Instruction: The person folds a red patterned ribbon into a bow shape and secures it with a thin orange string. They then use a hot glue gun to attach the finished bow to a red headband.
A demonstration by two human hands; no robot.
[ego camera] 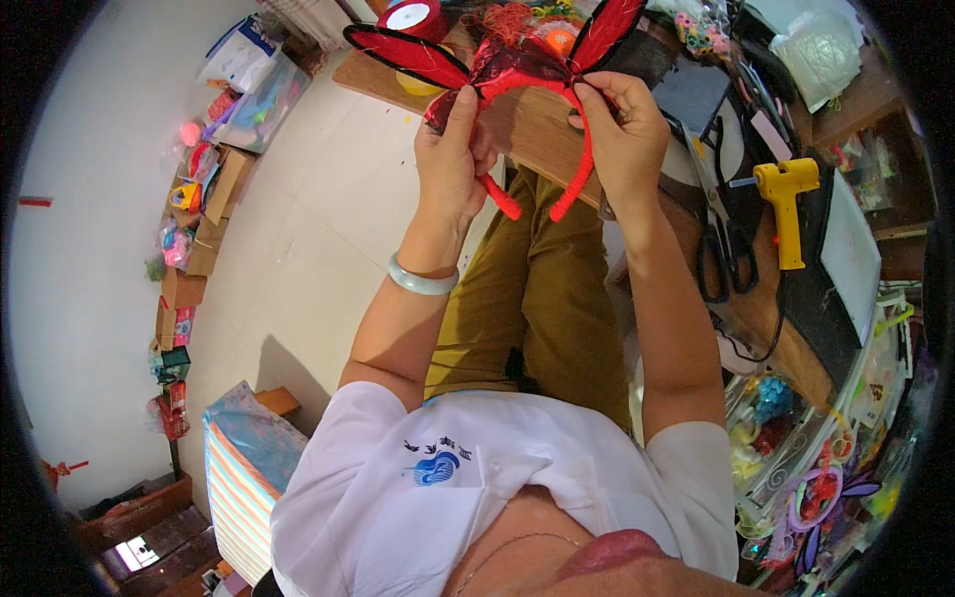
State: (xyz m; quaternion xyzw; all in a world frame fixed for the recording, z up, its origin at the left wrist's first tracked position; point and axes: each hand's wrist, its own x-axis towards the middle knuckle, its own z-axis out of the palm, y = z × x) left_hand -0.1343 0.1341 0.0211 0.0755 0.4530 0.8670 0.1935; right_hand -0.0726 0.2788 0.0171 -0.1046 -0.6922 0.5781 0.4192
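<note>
A red headband (pixel 584 160) with black-edged red ears and a dark red lacy bow is held up over the front edge of the wooden table (pixel 533 145). My left hand (pixel 455 153) grips its left side near the base of one ear, thumb on top. At the base of the other ear, my right hand (pixel 625 127) pinches the band between thumb and fingers. The band's two wrapped ends point down towards my lap. Part of the bow is hidden behind my fingers.
Right of my right hand lie large scissors (pixel 720 224) and a yellow hot glue gun (pixel 789 209) with a cord. A red ribbon spool (pixel 412 19) and red threads (pixel 501 24) are at the back. Craft pieces fill trays at lower right; boxes (pixel 183 289) line the wall.
</note>
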